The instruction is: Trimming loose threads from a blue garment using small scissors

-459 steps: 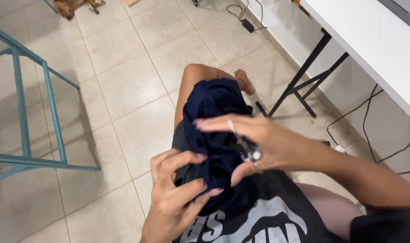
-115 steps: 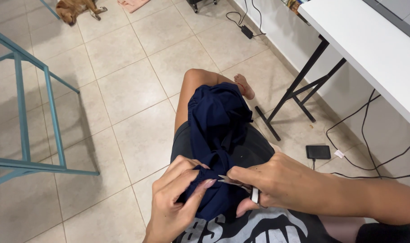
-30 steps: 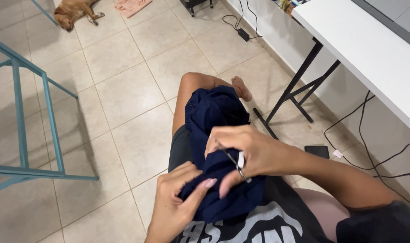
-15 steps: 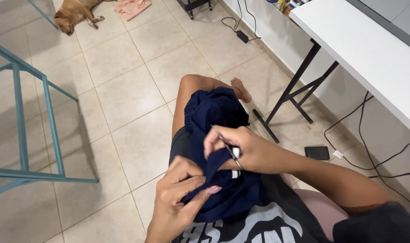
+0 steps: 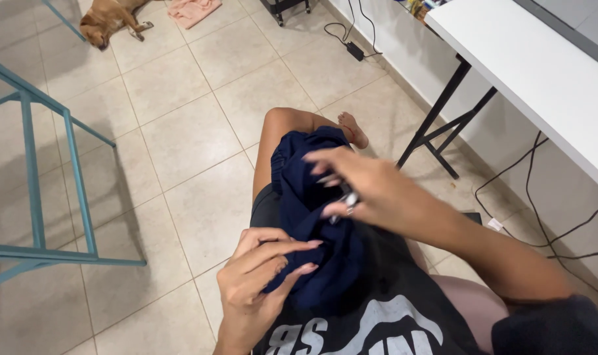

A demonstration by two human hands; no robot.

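A dark navy cloth (image 5: 312, 217) lies over my bent knee and lap. Low in the middle of the view, my left hand (image 5: 259, 283) pinches a fold of the cloth's near edge between thumb and fingers. My right hand (image 5: 365, 190) is raised just above the cloth, blurred, with the outer fingers spread. Its thumb and a finger hold a small thin silvery needle (image 5: 344, 202). Any thread is too fine to see. My bare foot (image 5: 353, 130) shows beyond the cloth on the tiled floor.
A white table (image 5: 535, 72) with black legs (image 5: 437, 125) stands at the right, with cables (image 5: 549, 190) and a small dark flat device (image 5: 473, 215) on the floor beneath. A teal metal frame (image 5: 69, 171) stands left. A brown dog (image 5: 108, 20) and pink cloth (image 5: 194, 8) lie far back.
My right hand has lifted up and away from the cloth toward the knee, fingers spreading. My left hand keeps its pinch on the fold. The view has tilted slightly toward the far floor.
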